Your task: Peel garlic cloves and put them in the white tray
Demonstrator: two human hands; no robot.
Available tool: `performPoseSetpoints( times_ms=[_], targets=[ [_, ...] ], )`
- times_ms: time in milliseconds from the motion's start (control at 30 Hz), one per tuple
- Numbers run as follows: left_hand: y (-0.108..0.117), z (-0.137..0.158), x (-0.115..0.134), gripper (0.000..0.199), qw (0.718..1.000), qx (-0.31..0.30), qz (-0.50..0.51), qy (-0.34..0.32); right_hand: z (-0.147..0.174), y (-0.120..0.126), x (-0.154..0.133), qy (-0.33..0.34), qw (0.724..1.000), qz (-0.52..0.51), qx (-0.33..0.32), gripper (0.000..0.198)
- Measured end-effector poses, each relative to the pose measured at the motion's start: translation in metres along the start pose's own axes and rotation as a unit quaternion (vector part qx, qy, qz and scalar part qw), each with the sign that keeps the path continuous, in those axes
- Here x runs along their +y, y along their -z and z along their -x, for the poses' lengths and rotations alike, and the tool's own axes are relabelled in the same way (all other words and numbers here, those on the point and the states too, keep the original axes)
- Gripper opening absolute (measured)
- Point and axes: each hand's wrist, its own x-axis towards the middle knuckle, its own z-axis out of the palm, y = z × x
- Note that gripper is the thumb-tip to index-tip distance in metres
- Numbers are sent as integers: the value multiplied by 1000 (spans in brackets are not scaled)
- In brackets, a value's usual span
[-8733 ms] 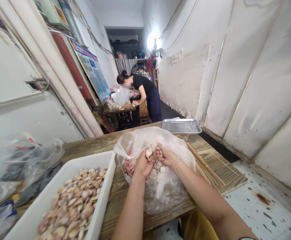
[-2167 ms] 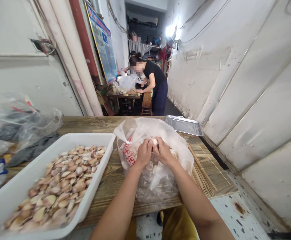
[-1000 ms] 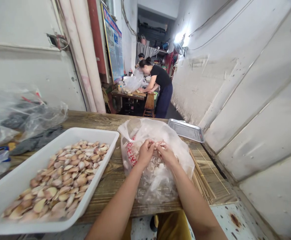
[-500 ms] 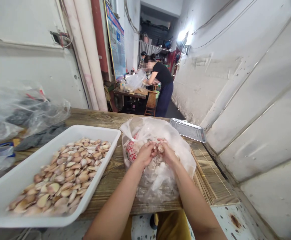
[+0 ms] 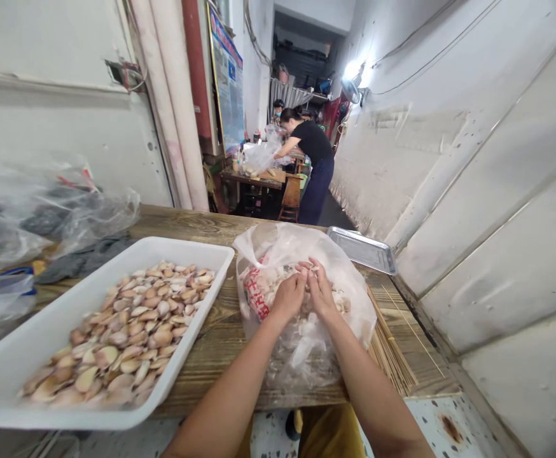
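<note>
My left hand [image 5: 290, 294] and my right hand [image 5: 319, 289] meet over an open white plastic bag [image 5: 278, 238] with red print on its side. Their fingers are bent together around a small pale piece of garlic, mostly hidden by the fingers. Inside the bag, beneath and beside the hands, lie garlic and papery skins [image 5: 339, 300]. To the left stands a white plastic tray [image 5: 228, 257] with a broad heap of unpeeled garlic cloves [image 5: 135, 327], apart from both hands.
A bundle of thin wooden skewers [image 5: 392, 356] lies right of the bag on the wooden table [image 5: 211, 343]. Behind it rests a metal tray [image 5: 364, 249]. Clear plastic bags [image 5: 87, 210] crowd the far left. A person [image 5: 313, 159] bends over another table in the background.
My hands have drawn closer together, and their fingertips now meet higher over the bag. The view has shifted slightly. The person in the background has an arm reaching forward.
</note>
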Motion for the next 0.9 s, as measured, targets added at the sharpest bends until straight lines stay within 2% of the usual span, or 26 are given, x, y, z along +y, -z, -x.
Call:
performPoseSetpoints(
  times_ms=[133, 267, 367, 467, 533, 600, 667, 700, 733, 833, 900],
  targets=[
    [2, 1, 2, 49, 999, -37, 0, -6, -1, -3, 4, 31, 998, -10, 52, 43],
    [-1, 2, 1, 36, 998, -10, 57, -12, 1, -6, 3, 38, 996, -22, 80, 37],
    [-7, 3, 2, 27, 995, 36, 92, -10, 1, -9, 1, 18, 993, -47, 103, 37],
    [-11, 4, 5, 23, 986, 51, 161, 17, -2, -10, -1, -43, 978, -155, 135, 40],
    [-10, 2, 8, 20, 963, 27, 255, 80, -5, -7, -2, -88, 952, -260, 136, 38],
    [-5, 0, 9, 14, 911, -12, 374, 174, -9, -3, -4, -109, 927, -336, 124, 34],
    [2, -3, 10, 12, 851, -41, 463, 245, -10, 0, -4, -108, 919, -362, 111, 32],
    [4, -3, 10, 13, 834, -49, 487, 256, -11, 0, -5, -104, 921, -361, 105, 32],
    [6, -4, 10, 15, 829, -57, 495, 255, -10, 0, -5, -101, 925, -353, 99, 33],
    [7, -2, 10, 21, 853, -73, 464, 228, -6, -4, -7, -92, 942, -312, 88, 36],
    [5, 0, 11, 26, 861, -84, 440, 239, -2, -6, -9, -88, 952, -278, 93, 39]
  ],
)
